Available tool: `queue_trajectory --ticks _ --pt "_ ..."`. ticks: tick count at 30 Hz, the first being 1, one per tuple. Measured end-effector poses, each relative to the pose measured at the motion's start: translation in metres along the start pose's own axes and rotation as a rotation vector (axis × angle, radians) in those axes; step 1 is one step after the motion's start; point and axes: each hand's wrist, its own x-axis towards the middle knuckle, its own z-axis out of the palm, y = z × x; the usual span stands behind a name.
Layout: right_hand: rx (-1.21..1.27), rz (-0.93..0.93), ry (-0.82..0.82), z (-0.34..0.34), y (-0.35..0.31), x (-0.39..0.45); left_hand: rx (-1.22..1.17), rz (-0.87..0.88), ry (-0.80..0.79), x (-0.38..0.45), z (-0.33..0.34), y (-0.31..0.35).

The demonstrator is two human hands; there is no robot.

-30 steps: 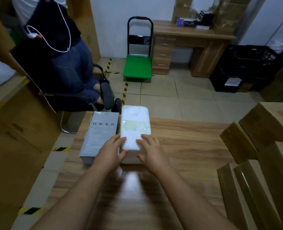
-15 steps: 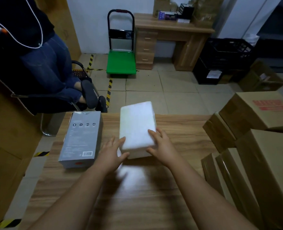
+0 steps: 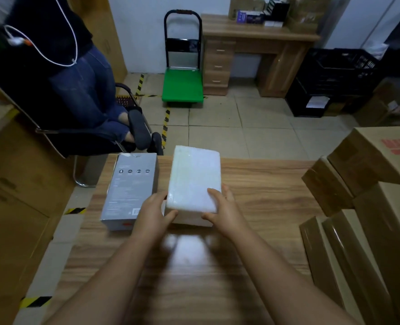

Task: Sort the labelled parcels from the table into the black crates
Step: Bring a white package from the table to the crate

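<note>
now both hands (left (image 3: 152,213), right (image 3: 224,210)) clasp white parcel (image 3: 194,179) near end.

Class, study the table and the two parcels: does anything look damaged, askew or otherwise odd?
Little stands out. The white parcel, held by the left hand and right hand, pokes past the table's far edge. The grey box looks intact.

White wrapped parcel (image 3: 194,179) beside grey box (image 3: 129,190) on table, black crates (image 3: 335,76) beyond

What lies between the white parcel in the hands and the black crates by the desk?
In the head view, only the bare table edge and open tiled floor separate the white parcel from the black crates.
</note>
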Motion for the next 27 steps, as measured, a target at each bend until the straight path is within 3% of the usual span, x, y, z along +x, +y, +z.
queue_trajectory --ticks 4,7,10,13,20,27 --pt "0.300 0.153 -0.098 -0.012 0.012 -0.008 0.013 0.160 0.011 0.003 -0.013 0.016" --pt "0.273 0.259 -0.072 -0.028 0.026 -0.012 0.000 0.268 -0.020 0.005 -0.008 0.032" --pt "0.415 0.298 0.152 -0.046 0.025 -0.013 0.059 0.144 -0.053 0.006 0.006 0.034" --pt "0.578 0.205 0.085 -0.048 0.014 -0.014 0.038 0.067 -0.150 0.002 0.021 0.034" --pt "0.405 0.071 -0.090 -0.034 0.001 -0.007 0.011 0.039 -0.017 -0.010 0.018 0.028" --pt "0.365 0.038 -0.078 -0.037 0.000 -0.008 0.057 0.023 -0.046 -0.007 0.003 0.018"
